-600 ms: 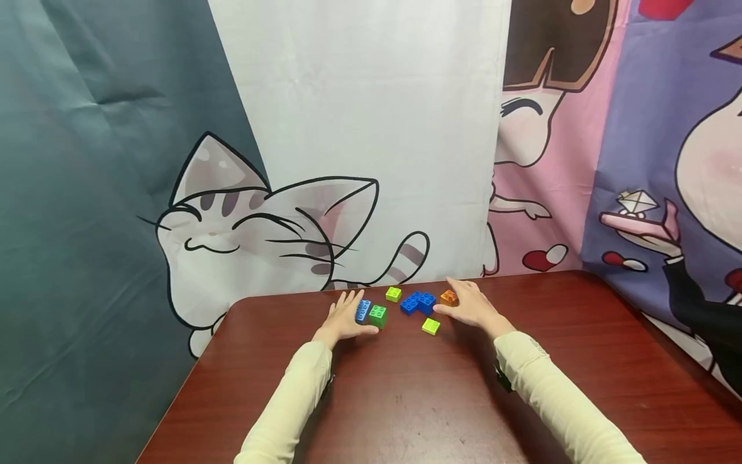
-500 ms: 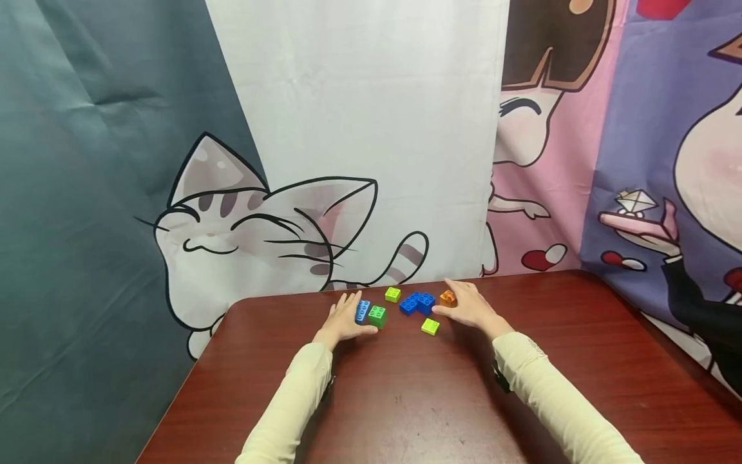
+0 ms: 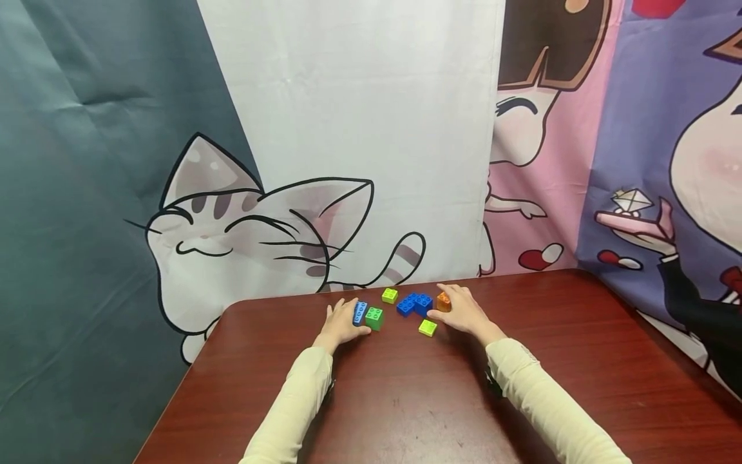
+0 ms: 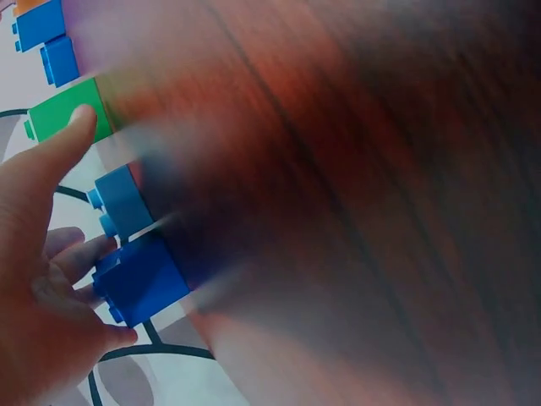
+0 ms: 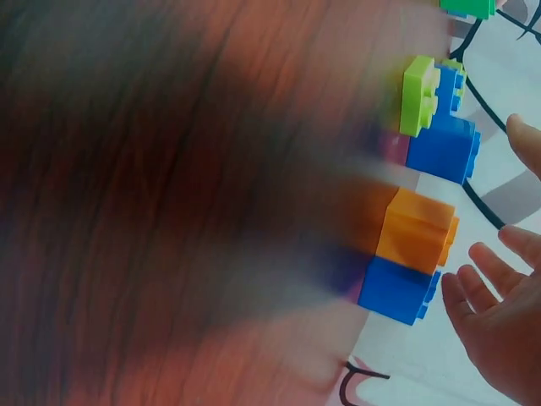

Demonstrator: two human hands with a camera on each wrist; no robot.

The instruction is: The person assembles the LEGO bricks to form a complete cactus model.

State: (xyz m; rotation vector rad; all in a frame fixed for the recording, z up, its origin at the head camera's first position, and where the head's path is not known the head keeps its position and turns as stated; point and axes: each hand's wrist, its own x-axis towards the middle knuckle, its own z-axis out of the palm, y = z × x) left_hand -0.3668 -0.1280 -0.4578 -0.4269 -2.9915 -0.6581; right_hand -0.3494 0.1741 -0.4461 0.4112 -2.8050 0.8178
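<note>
Two bare hands frame a scatter of toy bricks near the far edge of a reddish-brown table (image 3: 400, 399).
The left hand (image 3: 340, 324), fingers spread, curves around a light blue brick (image 3: 360, 313), with its thumb by a green brick (image 3: 374, 319); whether it touches either is unclear. The left wrist view shows a dark blue brick (image 4: 142, 281) near the fingertips. The right hand (image 3: 464, 311), fingers loosely spread and holding nothing, is beside an orange brick (image 3: 443, 302), which sits against another blue brick (image 5: 394, 289) in the right wrist view. Between the hands, two deep blue bricks (image 3: 424, 303) sit together, one lime brick (image 3: 390, 296) behind them and a second lime brick (image 3: 428, 328) in front. A cartoon cat (image 3: 249, 225) smiles from the backdrop.
</note>
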